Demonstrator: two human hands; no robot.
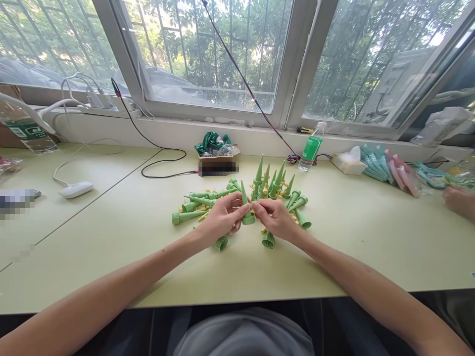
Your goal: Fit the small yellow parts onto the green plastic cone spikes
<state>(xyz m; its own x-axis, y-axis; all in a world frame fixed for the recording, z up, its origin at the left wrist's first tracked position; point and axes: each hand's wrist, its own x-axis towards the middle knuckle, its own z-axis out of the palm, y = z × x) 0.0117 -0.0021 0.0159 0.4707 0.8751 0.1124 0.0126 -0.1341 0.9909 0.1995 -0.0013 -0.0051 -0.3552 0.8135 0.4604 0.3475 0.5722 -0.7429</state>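
Near the middle of the view, my left hand [227, 213] is closed round a green cone-shaped spike [248, 215], which points up with its wide ribbed cap at the bottom. My right hand [273, 216] is pinched at the right side of that spike; whatever its fingertips hold is too small to make out. Behind my hands, several green spikes with yellow parts stand upright [276, 185]. More green spikes [190, 216] lie to the left, among small yellow pieces. Others lie at the right, and two open green caps [268, 240] face me below my hands.
Behind the pile are a small cardboard box [218, 157] with green wrapping and a water bottle [310, 148]. Tissues [349, 161] and bagged pink and teal items [401, 170] lie right, near another person's hand [460, 201]. A white mouse [76, 189] and cables lie left.
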